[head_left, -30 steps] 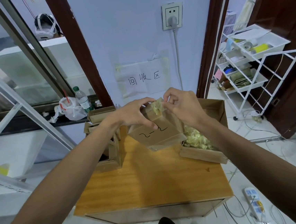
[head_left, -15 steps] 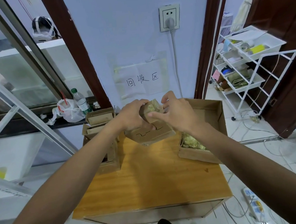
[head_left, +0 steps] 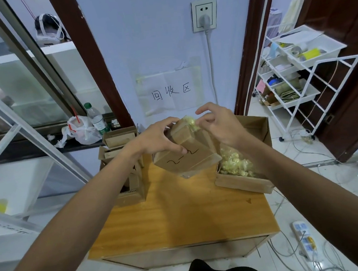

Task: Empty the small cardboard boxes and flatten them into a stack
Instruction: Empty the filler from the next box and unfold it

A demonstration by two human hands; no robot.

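A small cardboard box with a black squiggle on its side hangs tilted above the wooden table. My left hand grips its upper left side. My right hand pinches the yellowish packing filler that pokes out of the box's open top. To the right lies a larger open cardboard box with a heap of the same filler in it.
Several small cardboard boxes are piled at the table's left rear. A bottle and a plastic bag sit on the window ledge. A white wire cart stands at right. A power strip and cables lie on the floor.
The box dipped toward the table, then rose and tilted again. My right hand shifted from covering the box's top to pinching the filler at its opening.
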